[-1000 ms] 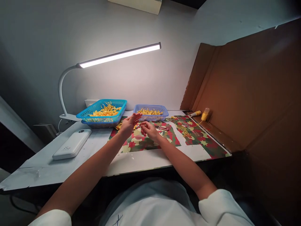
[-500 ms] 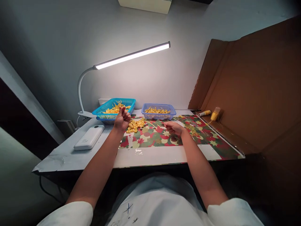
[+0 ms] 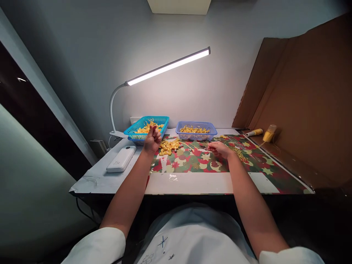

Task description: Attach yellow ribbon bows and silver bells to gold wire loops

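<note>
My left hand [image 3: 153, 140] is raised in front of the turquoise basket [image 3: 127, 132], its fingers closed in a pinch. What it holds, if anything, is too small to make out. Right of it, over the patterned table cover [image 3: 189, 165], my right hand [image 3: 220, 148] is closed too. A thin dark thing [image 3: 203, 147] shows at its fingertips; its kind is unclear. Between the hands lies a pile of yellow ribbon bows [image 3: 168, 147], with small silvery beads or bells [image 3: 175, 150] and a thin yellow cord [image 3: 189, 144] beside it.
Yellow ribbon pieces fill the turquoise basket and a purple basket [image 3: 196, 136]. A white power bank [image 3: 121, 159] and a lit desk lamp [image 3: 168, 66] stand left. Gold cord [image 3: 239, 154] lies right, near yellow thread spools [image 3: 268, 135] and a tall cardboard wall [image 3: 302, 91].
My view has turned left, so the table and lamp appear further right. Both hands keep their closed shape and nearly the same places over the table.
</note>
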### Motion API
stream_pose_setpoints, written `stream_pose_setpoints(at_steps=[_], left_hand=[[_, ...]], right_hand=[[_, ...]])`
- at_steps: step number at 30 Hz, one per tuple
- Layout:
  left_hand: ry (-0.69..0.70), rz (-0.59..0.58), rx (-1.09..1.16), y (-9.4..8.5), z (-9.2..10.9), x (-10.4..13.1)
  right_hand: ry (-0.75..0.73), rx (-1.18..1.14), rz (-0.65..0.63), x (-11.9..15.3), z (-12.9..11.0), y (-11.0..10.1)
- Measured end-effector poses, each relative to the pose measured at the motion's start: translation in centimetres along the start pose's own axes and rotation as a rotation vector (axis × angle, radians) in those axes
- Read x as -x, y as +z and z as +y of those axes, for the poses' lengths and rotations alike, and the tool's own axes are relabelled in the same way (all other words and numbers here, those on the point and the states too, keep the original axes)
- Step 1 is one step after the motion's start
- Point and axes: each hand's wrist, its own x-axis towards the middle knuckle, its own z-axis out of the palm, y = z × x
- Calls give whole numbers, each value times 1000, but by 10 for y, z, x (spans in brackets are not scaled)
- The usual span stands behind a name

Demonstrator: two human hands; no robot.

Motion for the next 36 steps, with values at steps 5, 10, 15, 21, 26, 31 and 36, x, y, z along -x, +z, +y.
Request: stream_pose_setpoints(at_steps=[5,10,15,21,26,31,36], left_hand=[[-212,-208,-263,17,-47,16],[-353,-406,-475,22,-79,31],[-373,-477,-613,8,-83,27],[-354,-521,-809,-1,-89,26],[-164,-470,-1015,5,-86,24],[82,-308,-1297,-5,-51,12],[16,-340,-1564,-30,-22,7]], right_hand=[[-300,-69,161,-3,-11,50],[-369,-149,7,-1,-8,97],[-320,-285,-95,-3,4,101],[-251,-424,-157,-8,10,102],[-269,-563,-74,-11,9,101],[-368,-763,98,-10,-1,68],[-450,-889,188,-1,-11,27]])
